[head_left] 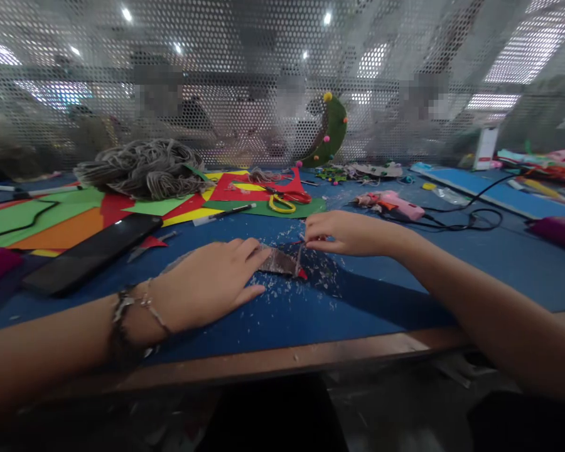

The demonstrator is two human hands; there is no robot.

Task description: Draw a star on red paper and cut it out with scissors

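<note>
Grey piece (pixel 277 262): narrow, ending in a red tip (pixel 302 274); lies on the blue counter (pixel 494 263), its other end hidden under the left hand.
Left hand (pixel 207 282): fingers extended and resting flat over the piece, thumb apart — pressing rather than gripping, by the look of it.
Right hand (pixel 343 231): fingers closed in a pinch on a thin strand (pixel 299 254) just above the red tip.
Progress: judged unfinished — grey covers most of the visible length, the tip shows red, and the strand's end is in the fingers; the hidden part cannot be told.
Pale scraps (pixel 282 295): scattered around the piece.
Scissors (pixel 282 204): red and yellow handles, beyond the hands, on coloured sheets (pixel 68 232).
Grey yarn (pixel 145 166): large heap, at the back left.
Black phone-like slab (pixel 94 251): left of the left hand.
</note>
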